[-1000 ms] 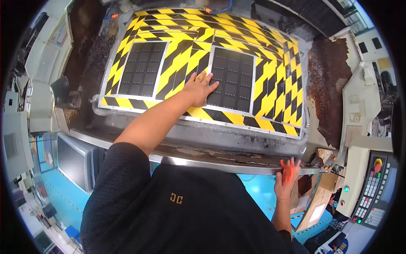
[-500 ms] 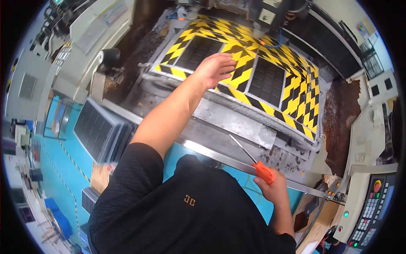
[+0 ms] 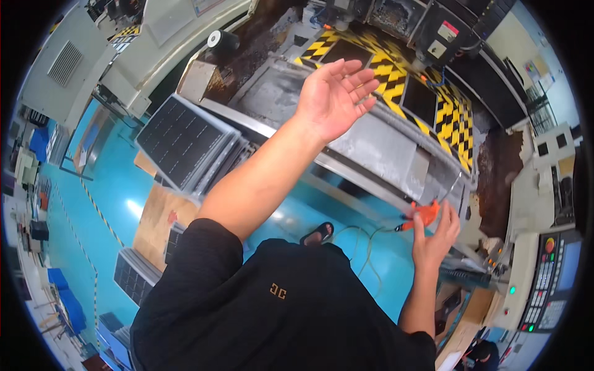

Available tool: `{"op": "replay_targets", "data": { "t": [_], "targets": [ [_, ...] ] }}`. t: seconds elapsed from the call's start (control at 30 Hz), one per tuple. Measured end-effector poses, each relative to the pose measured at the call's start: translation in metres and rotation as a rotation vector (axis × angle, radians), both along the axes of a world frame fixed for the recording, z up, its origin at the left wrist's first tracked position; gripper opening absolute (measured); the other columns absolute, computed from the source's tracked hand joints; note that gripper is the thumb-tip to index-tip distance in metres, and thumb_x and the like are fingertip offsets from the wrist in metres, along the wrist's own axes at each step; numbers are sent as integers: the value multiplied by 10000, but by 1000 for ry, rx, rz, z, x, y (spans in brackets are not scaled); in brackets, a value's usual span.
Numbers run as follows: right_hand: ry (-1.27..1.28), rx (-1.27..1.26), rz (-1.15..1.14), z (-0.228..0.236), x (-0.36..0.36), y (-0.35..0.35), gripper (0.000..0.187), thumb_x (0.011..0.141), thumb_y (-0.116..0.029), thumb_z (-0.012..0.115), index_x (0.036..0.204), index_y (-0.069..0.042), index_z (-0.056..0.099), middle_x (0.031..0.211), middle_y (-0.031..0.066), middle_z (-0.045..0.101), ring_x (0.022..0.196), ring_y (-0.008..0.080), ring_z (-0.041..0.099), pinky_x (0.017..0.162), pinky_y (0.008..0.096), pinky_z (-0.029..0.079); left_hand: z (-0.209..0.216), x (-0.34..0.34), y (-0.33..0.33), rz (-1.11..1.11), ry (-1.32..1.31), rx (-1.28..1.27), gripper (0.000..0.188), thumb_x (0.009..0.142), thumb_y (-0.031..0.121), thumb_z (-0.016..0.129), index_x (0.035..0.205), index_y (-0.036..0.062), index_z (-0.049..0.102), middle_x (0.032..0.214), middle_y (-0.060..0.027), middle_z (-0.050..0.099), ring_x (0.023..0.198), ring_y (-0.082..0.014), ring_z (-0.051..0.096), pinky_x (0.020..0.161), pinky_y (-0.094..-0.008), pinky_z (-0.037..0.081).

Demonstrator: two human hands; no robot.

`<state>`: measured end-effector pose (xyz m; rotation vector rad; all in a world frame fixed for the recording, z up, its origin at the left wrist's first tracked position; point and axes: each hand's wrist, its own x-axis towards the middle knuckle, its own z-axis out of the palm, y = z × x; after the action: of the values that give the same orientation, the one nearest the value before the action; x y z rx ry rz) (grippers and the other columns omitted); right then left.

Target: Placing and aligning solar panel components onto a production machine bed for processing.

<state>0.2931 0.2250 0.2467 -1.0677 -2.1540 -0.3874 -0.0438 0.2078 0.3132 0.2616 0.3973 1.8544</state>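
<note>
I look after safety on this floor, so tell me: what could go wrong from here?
The thin hose looping across the blue floor near the sandalled foot might cause a trip. The left forearm appears close to the stacked dark panels, so a swing might bump them. The orange tool at the right hand could drop if the grip loosens.

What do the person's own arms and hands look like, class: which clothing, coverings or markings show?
Both the left hand and right hand are gloveless, with bare forearms. The short sleeves are black, matching the shirt, which bears a small gold emblem.
</note>
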Motion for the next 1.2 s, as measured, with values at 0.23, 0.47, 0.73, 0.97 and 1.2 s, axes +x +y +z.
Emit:
{"op": "replay_targets", "data": {
  "t": [0.23,0.47,0.73,0.97,1.2],
  "targets": [
    [7,-377,923,60,-105,-202,532,771,-262,798,1247,-75,652,865,77,611,783,271,581,714,371,448,4,49,-143,-46,35,41,314,964,305,521,1139,58,602,1165,-145,642,1119,-315,591,928,-460,472],
    [6,-320,989,52,-76,-342,522,817,-265,770,1270,-45,629,810,73,575,732,245,558,698,368,432,9,101,-290,42,108,68,305,932,298,556,1150,85,573,1109,-117,656,1046,-262,602,872,-402,460],
    [116,-656,1188,14,16,-476,525,810,-248,785,1252,-14,629,837,72,620,725,228,585,694,346,437,-19,193,-440,129,216,78,327,917,293,612,1173,97,560,1109,-109,652,1061,-257,602,874,-389,456],
    [150,-430,1274,3,88,-571,520,815,-267,777,1243,-5,638,947,84,670,760,242,611,700,353,433,-24,255,-551,173,143,37,325,924,321,599,1156,93,578,1145,-125,640,1064,-268,603,872,-392,463],
    [87,-395,1377,20,100,-680,522,825,-284,766,1243,0,636,950,94,670,824,247,621,726,354,441,-12,274,-684,318,205,22,319,923,330,604,1160,118,576,1114,-99,658,1049,-249,615,870,-376,461]
  ]
}}
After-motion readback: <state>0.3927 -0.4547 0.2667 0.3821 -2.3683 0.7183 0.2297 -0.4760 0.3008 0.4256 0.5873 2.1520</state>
